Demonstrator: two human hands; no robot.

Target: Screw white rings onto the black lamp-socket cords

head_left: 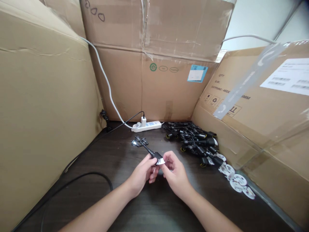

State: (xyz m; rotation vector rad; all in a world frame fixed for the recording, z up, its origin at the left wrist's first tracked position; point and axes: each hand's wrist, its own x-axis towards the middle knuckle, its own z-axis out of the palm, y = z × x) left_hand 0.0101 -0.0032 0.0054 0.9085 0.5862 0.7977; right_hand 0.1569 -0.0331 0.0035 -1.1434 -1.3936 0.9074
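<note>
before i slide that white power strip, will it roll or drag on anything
The power strip probably won't roll, since its body is long and low. The white cable running up from it may tug back. The white plug stands up on top with a black cord attached, so a pull there could twist the strip.

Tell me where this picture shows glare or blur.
Head view: a pale sheen lies on the dark table near the bottom; head view: the small print on the white label at right is too soft to read; head view: the white piece on the held black cable piece is bright, with little detail.
</note>
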